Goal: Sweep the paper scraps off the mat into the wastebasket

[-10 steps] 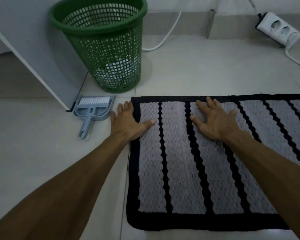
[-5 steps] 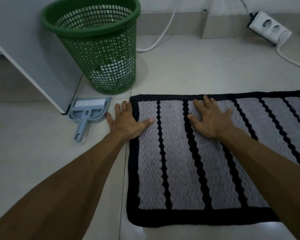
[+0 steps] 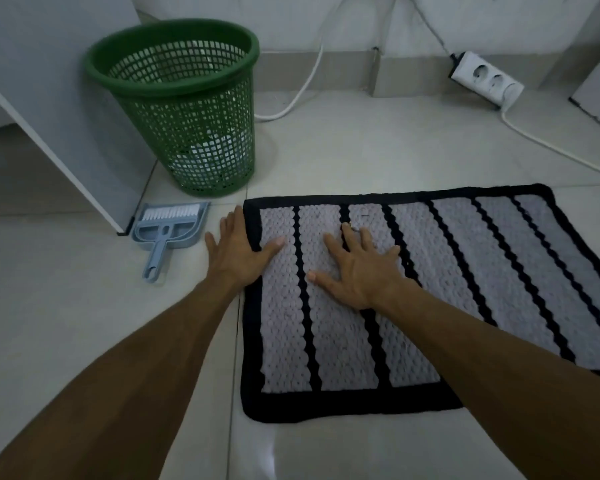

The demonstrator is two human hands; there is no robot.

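A grey mat (image 3: 465, 265) with black stripes and a black border lies on the tiled floor. My left hand (image 3: 238, 249) rests flat across its left border, fingers apart, thumb on the grey weave. My right hand (image 3: 357, 268) lies flat on the mat a little to the right, fingers spread, holding nothing. A green mesh wastebasket (image 3: 184, 105) stands upright behind the mat's left corner, with white paper showing at its bottom. A small blue dustpan with a brush (image 3: 168, 233) lies on the floor left of my left hand. No scraps show clearly on the mat.
A grey cabinet panel (image 3: 56, 109) stands at the left, beside the wastebasket. A white power strip (image 3: 485, 79) and white cables (image 3: 551, 147) lie on the floor behind the mat. A wall with a skirting board runs along the back.
My right hand has slid left and nearer to me across the mat. The left hand stays on the mat's left border. The view has tilted up, showing more of the back wall.
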